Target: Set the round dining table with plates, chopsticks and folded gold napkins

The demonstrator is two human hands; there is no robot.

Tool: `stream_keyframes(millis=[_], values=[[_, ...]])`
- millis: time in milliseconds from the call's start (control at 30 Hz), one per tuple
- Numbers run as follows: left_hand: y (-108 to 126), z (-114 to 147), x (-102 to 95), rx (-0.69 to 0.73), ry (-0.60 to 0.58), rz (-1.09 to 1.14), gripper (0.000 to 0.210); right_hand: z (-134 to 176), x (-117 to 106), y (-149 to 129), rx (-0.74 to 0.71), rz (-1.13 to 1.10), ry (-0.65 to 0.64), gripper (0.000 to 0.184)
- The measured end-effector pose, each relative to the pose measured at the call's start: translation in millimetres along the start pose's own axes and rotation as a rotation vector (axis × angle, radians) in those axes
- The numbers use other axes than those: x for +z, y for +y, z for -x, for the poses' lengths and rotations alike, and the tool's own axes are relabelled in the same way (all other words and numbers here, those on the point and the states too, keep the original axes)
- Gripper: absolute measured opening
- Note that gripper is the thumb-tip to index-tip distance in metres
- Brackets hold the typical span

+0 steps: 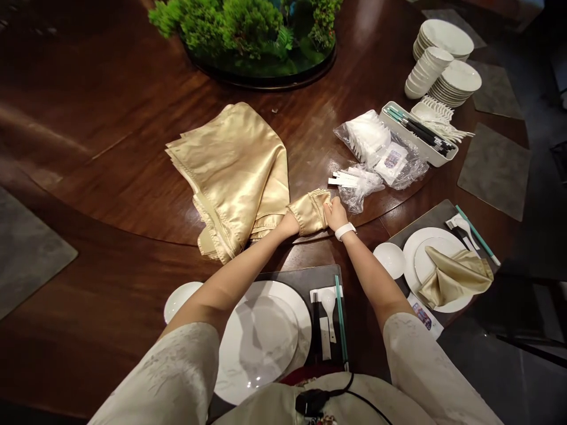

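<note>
A folded gold satin napkin [310, 213] is bunched between my hands above the near edge of the wooden turntable. My right hand [336, 215] is closed on its right end, fingers pinching the gathered cloth. At the other end, my left hand [290, 225] holds the napkin from below; the cloth drapes over it and hides its fingers. Just left of my hands lies a loose pile of gold napkins [239, 165], edges overlapping. Below my arms, a white plate [303, 316] with a smaller one on top shows no napkin.
To the right are plastic bags of white packets [367, 139], a chopstick box [419, 139] and stacked plates [456, 79]. A neighbouring setting has a folded napkin [456, 274]. A green plant display [257, 35] stands behind. A white spoon [328, 307] and teal chopsticks [341, 324] lie nearby.
</note>
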State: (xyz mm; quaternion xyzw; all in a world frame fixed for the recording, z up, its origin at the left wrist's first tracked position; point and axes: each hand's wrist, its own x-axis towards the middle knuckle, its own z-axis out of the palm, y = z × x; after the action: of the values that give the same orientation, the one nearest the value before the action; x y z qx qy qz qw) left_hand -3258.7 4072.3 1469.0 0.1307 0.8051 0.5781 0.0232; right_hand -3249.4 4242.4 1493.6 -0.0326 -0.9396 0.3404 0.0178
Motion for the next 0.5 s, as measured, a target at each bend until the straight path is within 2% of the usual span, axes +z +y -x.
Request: stream_keyframes(millis=[133,200,267,367,433,500], values=[[-2.4,-7.1,-35.5,-0.198,0.219,0.17,0.039,-11.8,-10.7,-5.9,0.066,0.161,-0.151,0.018],[5.1,-14.7,-44.0,-0.221,0.263,0.15,0.038,-19.3,-16.1,-13.1,0.081,0.259,-0.215,0.031],[17.3,-20.7,-41.0,-0.167,0.159,-0.036,0.04,-28.8,-20.4,-23.1,0.018,0.371,-0.251,0.049],[35.2,-24.4,-23.6,-0.129,-0.055,-0.37,0.044,-46.5,-23.2,-41.4,-0.222,0.55,-0.367,0.061],[41.3,-25.0,-14.5,-0.112,-0.117,-0.498,0.041,-58.3,-21.5,-54.1,-0.366,0.681,-0.492,0.063],[41.8,-25.0,-12.7,-0.081,-0.162,-0.524,0.04,-67.5,-17.2,-65.1,-0.409,0.8,-0.61,0.069]])
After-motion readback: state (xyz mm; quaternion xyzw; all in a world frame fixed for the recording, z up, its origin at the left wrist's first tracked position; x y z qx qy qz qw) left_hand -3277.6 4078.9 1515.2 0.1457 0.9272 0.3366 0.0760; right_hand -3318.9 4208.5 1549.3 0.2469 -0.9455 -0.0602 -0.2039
